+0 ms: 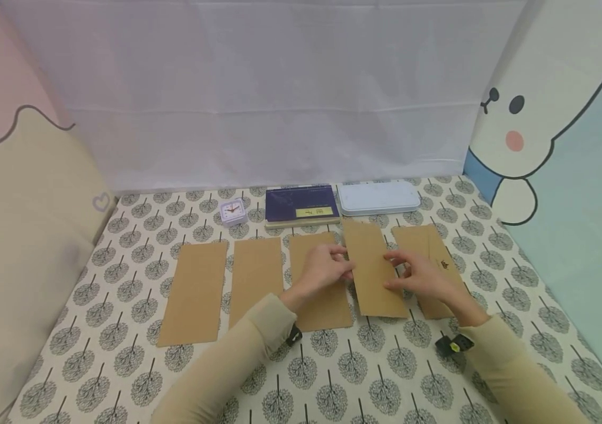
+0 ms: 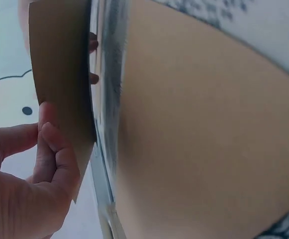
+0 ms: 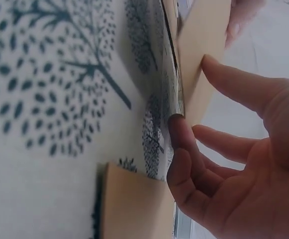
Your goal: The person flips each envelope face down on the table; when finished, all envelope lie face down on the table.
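Observation:
Both hands hold a brown cardboard piece (image 1: 374,277), raised at a slant above the patterned cloth. On its left edge, my left hand (image 1: 324,266) pinches it between thumb and fingers, as the left wrist view shows on the hand (image 2: 32,184). At the opposite edge my right hand (image 1: 422,277) has its thumb on the upper face, with curled fingertips at the underside in the right wrist view. Beneath the left hand lies another cardboard piece (image 1: 322,309). Right of the held one, a cardboard piece with a small black print (image 1: 430,241) lies partly behind the right hand.
Two more cardboard pieces, one far left (image 1: 195,294) and one beside it (image 1: 255,265), lie in the row. Behind them stand a small white clock (image 1: 233,212), a dark blue book (image 1: 293,203) and a pale flat case (image 1: 379,198). A white curtain (image 1: 280,94) closes the back.

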A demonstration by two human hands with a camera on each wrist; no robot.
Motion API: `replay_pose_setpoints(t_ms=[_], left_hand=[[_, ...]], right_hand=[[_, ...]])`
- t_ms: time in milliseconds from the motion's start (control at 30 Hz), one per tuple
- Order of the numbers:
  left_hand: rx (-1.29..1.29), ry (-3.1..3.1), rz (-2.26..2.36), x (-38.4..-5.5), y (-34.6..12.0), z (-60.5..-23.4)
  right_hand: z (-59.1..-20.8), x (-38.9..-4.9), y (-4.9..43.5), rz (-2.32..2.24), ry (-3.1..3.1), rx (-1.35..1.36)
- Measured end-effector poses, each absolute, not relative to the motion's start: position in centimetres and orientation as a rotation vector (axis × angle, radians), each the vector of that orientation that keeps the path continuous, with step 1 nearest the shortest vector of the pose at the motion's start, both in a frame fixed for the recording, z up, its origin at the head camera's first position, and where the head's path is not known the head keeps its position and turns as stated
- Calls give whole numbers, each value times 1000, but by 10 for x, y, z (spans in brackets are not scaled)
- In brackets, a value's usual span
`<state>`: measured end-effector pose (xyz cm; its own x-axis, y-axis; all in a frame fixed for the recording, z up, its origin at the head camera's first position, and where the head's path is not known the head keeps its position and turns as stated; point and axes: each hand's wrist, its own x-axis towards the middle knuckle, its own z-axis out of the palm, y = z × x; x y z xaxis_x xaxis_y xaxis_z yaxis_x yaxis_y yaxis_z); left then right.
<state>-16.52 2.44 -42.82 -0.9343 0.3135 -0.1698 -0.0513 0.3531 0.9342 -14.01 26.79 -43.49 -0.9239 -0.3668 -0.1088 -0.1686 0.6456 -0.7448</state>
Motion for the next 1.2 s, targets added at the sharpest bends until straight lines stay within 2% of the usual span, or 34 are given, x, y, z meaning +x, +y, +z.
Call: replay_pose_setpoints(t_ms=[267,500,967,1200], left_hand=[[419,2424,1232,-163,26,-430],[351,2405,1148,-164,32,-430],[396,2532,784,-163,42,-433],[361,2482,756,-162,47,-432]], right_hand=[[-433,-140,264,-928,2762,-429],[-431,-141,261,-845,2804,-430],[-433,-140,255,-737,2852,-378],[-431,-139,253,-705,2848,-344]])
